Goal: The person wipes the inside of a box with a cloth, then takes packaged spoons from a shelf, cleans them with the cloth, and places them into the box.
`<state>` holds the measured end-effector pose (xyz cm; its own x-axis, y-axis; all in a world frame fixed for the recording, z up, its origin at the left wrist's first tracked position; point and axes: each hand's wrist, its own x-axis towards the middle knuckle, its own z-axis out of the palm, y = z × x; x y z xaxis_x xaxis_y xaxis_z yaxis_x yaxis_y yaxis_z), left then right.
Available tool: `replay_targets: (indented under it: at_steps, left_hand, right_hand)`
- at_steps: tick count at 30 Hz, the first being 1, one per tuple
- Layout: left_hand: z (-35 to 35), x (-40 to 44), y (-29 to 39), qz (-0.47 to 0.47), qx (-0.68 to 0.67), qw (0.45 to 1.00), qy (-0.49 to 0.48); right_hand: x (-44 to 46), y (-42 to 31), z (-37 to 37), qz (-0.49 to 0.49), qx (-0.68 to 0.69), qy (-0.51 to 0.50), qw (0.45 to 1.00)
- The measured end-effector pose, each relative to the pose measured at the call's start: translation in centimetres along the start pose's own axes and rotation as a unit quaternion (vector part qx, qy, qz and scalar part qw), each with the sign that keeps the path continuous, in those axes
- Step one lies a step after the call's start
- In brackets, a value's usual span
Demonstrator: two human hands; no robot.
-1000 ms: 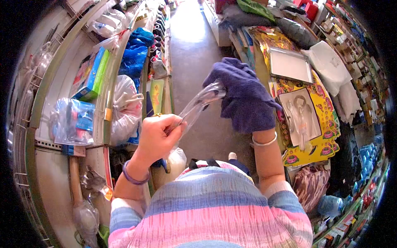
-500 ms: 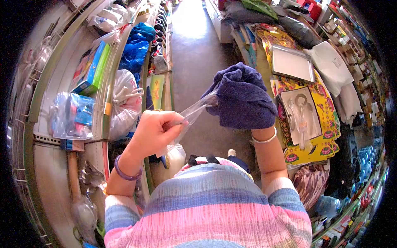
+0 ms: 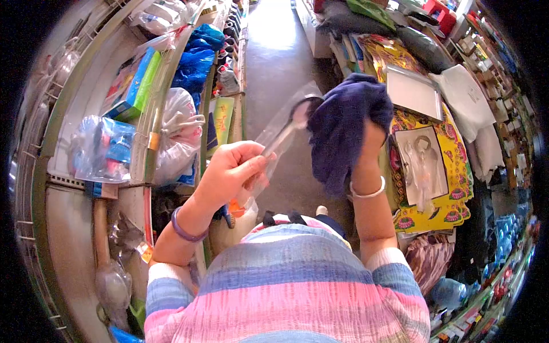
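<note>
My left hand (image 3: 233, 171) is closed around the handle end of a metal ladle (image 3: 300, 113) in a clear plastic sleeve (image 3: 280, 140). The ladle slants up and away to the right, its round bowl at the far end. A crumpled dark blue cloth (image 3: 346, 123) hangs from my right hand (image 3: 373, 140), close beside the bowl. The cloth hides most of my right fingers. It overlaps the edge of the bowl, but I cannot tell whether it presses on it.
To the right, a shallow box (image 3: 422, 163) with wrapped utensils lies on a yellow flowered sheet (image 3: 457, 191), below a grey-rimmed tray (image 3: 413, 91). On the left shelf are a tied white bag (image 3: 178, 134), a blue-green box (image 3: 137, 86) and a blue plastic bag (image 3: 194, 66). An aisle floor (image 3: 277, 63) runs ahead.
The cloth has moved off the wrapped ladle, up and slightly right, and the bowl now shows. My left hand still grips the handle end, a little further right.
</note>
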<state>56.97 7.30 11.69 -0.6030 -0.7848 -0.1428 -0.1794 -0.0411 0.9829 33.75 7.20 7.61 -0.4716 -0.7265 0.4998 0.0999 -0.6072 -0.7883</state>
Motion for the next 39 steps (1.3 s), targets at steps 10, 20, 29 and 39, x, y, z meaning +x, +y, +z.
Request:
replay_targets:
  at_steps: [10, 20, 29, 39]
  left_hand:
    - [2.5, 0.8, -0.4, 0.088, -0.004, 0.99, 0.114]
    - [2.4, 1.0, -1.4, 0.062, 0.042, 0.992, 0.099]
    - [-0.7, 1.4, 5.2, 0.221, 0.366, 0.89, 0.161]
    - [-1.3, 2.6, 1.9, 0.267, 0.389, 0.872, 0.127]
  right_hand:
    - [-3.4, -1.3, 1.3, 0.355, 0.429, -0.118, 0.822]
    - [-3.5, 0.5, 2.8, 0.325, 0.217, -0.164, 0.906]
    - [-2.0, 0.7, 2.7, 0.072, -0.113, -0.364, 0.922]
    - [-1.3, 0.1, 1.1, 0.168, -0.147, -0.426, 0.877]
